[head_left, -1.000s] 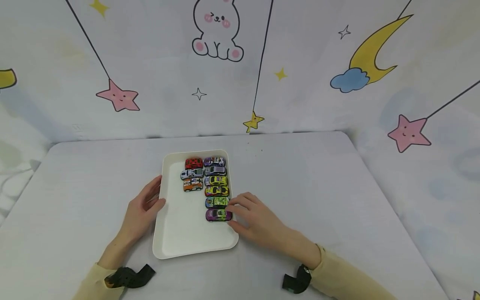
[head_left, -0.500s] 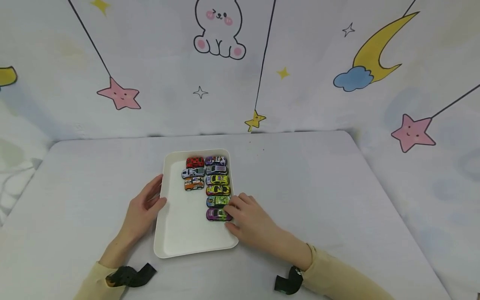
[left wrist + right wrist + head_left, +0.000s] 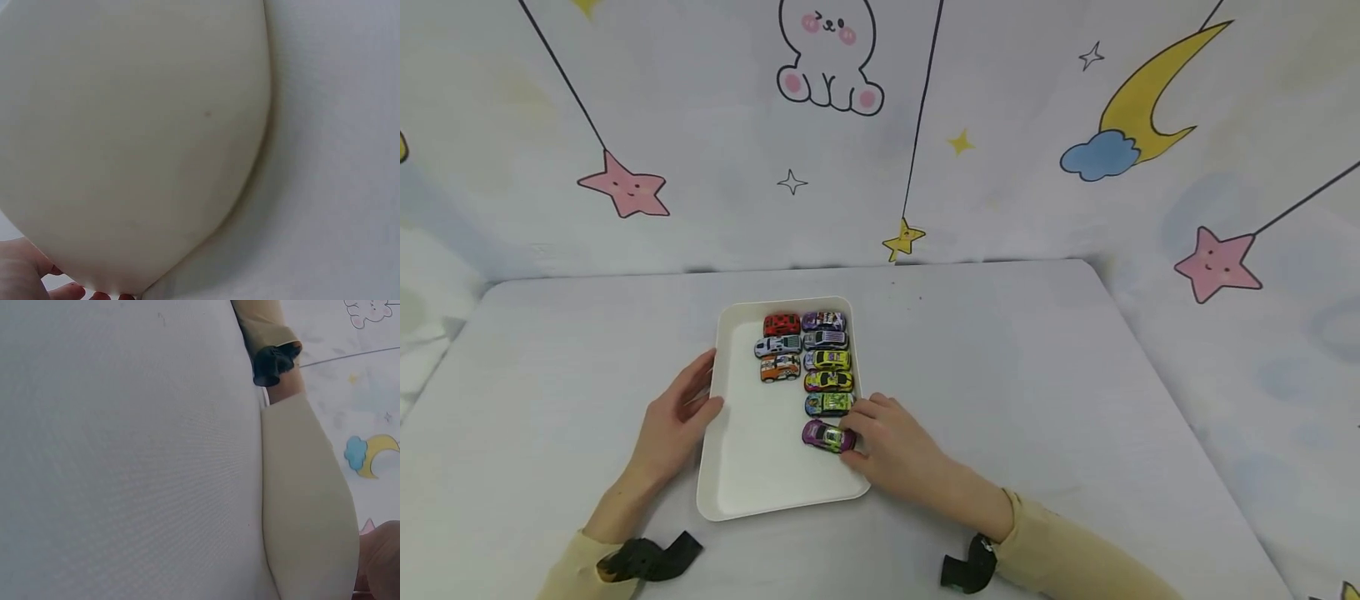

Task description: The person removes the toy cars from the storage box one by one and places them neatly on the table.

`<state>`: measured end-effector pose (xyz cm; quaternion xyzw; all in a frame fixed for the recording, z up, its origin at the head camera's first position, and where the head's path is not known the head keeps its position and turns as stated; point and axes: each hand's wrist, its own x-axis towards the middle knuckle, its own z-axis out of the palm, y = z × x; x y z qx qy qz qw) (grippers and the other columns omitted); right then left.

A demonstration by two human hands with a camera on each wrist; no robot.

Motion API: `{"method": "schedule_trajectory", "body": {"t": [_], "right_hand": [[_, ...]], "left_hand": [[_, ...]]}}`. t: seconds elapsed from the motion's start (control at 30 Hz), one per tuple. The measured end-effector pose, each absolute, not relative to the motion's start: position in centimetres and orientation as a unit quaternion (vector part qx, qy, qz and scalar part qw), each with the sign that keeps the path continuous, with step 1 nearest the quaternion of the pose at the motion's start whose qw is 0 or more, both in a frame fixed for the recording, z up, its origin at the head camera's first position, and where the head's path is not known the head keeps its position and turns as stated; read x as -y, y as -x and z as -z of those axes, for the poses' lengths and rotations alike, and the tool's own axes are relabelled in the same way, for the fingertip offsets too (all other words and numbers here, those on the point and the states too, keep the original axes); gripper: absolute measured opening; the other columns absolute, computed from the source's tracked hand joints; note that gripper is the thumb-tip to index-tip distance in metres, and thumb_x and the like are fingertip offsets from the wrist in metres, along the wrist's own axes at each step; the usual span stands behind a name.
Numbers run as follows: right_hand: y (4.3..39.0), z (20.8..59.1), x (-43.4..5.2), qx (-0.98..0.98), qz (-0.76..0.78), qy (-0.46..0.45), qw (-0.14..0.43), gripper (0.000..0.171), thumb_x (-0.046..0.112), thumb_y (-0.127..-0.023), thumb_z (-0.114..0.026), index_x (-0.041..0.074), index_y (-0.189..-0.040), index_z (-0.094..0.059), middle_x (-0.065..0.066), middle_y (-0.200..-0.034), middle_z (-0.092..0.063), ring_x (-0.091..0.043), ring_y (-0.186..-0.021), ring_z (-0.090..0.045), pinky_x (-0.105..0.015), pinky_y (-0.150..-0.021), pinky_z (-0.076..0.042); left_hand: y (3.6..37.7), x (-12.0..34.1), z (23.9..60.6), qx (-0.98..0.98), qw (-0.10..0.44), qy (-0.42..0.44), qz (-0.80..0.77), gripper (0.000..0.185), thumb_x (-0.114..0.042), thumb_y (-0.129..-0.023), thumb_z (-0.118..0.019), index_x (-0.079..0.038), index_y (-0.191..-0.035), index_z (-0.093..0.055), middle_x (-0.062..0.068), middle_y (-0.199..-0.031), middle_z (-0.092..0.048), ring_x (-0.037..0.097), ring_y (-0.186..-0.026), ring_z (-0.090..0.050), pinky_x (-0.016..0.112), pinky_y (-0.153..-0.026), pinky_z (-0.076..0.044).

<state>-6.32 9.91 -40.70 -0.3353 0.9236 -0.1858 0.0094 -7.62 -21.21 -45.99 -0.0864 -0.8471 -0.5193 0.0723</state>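
Note:
A white tray [image 3: 760, 479] lies on the table with toy cars in two columns. My left hand [image 3: 672, 429] holds its left rim, thumb over the edge and fingers along the outside; the left wrist view shows fingers [image 3: 22, 269] at the tray's wall [image 3: 137, 137]. Across the right rim reaches my right hand [image 3: 901, 450], its thumb and fingers pinching the right end of a purple and green toy car [image 3: 822, 434]. That car sits slightly askew below a green toy car [image 3: 829, 405]. In the right wrist view only part of the right hand [image 3: 381, 559] shows.
Above the green car stand several more toy cars, among them a yellow one [image 3: 828, 381]. The left column has a red car [image 3: 782, 324], a pale blue car [image 3: 778, 346] and an orange car [image 3: 780, 367]. A patterned cloth wall [image 3: 1000, 125] rises behind the white table [image 3: 1037, 358].
The purple and green car, straight in its column before, has turned askew and shifted a little towards the near side, away from the green car. My left hand stays at the tray rim.

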Motion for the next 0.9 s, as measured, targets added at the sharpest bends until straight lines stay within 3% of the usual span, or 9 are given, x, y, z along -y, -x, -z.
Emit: {"method": "schedule_trajectory", "body": {"t": [0.07,0.27,0.47,0.6,0.7,0.8,0.9], "right_hand": [[6.3,40.6,-9.9,-0.924,0.188,0.333,0.014,0.025,0.022,-0.084,-0.080,0.012,-0.106,-0.073,0.001,-0.103,-0.069,-0.014,-0.094,-0.056,-0.029,-0.087,-0.051],[6.4,40.9,-9.9,-0.918,0.207,0.338,0.001,0.023,0.020,-0.084,-0.081,0.012,-0.104,-0.074,0.002,-0.100,-0.071,-0.014,-0.092,-0.058,-0.029,-0.088,-0.052],[6.3,41.2,-10.0,-0.907,0.229,0.352,-0.030,0.020,0.020,-0.082,-0.082,0.013,-0.100,-0.076,0.004,-0.098,-0.073,-0.013,-0.090,-0.058,-0.027,-0.084,-0.052],[6.2,41.4,-10.1,-0.902,0.244,0.353,-0.042,0.021,0.019,-0.081,-0.083,0.013,-0.101,-0.076,0.004,-0.100,-0.073,-0.012,-0.090,-0.059,-0.025,-0.081,-0.052],[6.2,41.7,-10.2,-0.896,0.260,0.356,-0.055,0.022,0.019,-0.082,-0.083,0.013,-0.102,-0.076,0.003,-0.101,-0.073,-0.012,-0.089,-0.059,-0.023,-0.077,-0.053],[6.2,42.0,-10.3,-0.887,0.270,0.366,-0.082,0.023,0.020,-0.081,-0.083,0.012,-0.102,-0.076,0.002,-0.101,-0.073,-0.011,-0.088,-0.059,-0.021,-0.075,-0.052],[6.2,42.3,-10.5,-0.876,0.274,0.379,-0.114,0.024,0.020,-0.080,-0.084,0.011,-0.101,-0.076,0.002,-0.100,-0.073,-0.011,-0.087,-0.058,-0.020,-0.073,-0.051]], "left_hand": [[7.7,21.3,46.0,0.845,0.073,0.090,0.521,0.062,-0.004,-0.097,-0.060,-0.011,-0.155,-0.037,0.023,-0.151,-0.045,-0.015,-0.125,-0.044,0.002,-0.095,-0.041],[7.6,21.2,45.8,0.850,0.076,0.089,0.514,0.061,-0.005,-0.098,-0.060,-0.010,-0.154,-0.038,0.024,-0.150,-0.046,-0.008,-0.127,-0.047,0.001,-0.094,-0.041],[7.6,21.2,45.9,0.847,0.074,0.090,0.519,0.062,-0.004,-0.097,-0.061,-0.010,-0.154,-0.037,0.024,-0.150,-0.046,-0.016,-0.123,-0.044,0.002,-0.094,-0.042],[7.6,21.0,45.7,0.846,0.076,0.091,0.520,0.063,-0.003,-0.096,-0.061,-0.010,-0.154,-0.038,0.023,-0.150,-0.046,0.013,-0.131,-0.054,0.002,-0.094,-0.042],[7.5,21.0,45.5,0.849,0.076,0.089,0.515,0.063,-0.003,-0.096,-0.061,-0.010,-0.154,-0.038,0.023,-0.150,-0.046,0.038,-0.130,-0.052,0.002,-0.094,-0.042],[7.4,21.0,45.5,0.852,0.075,0.086,0.510,0.062,-0.004,-0.097,-0.061,-0.010,-0.154,-0.038,0.023,-0.150,-0.046,0.040,-0.130,-0.051,0.001,-0.094,-0.042],[7.3,21.0,45.6,0.855,0.074,0.084,0.506,0.062,-0.006,-0.097,-0.061,-0.011,-0.154,-0.038,0.023,-0.150,-0.046,0.029,-0.132,-0.053,0.001,-0.094,-0.041]]}}
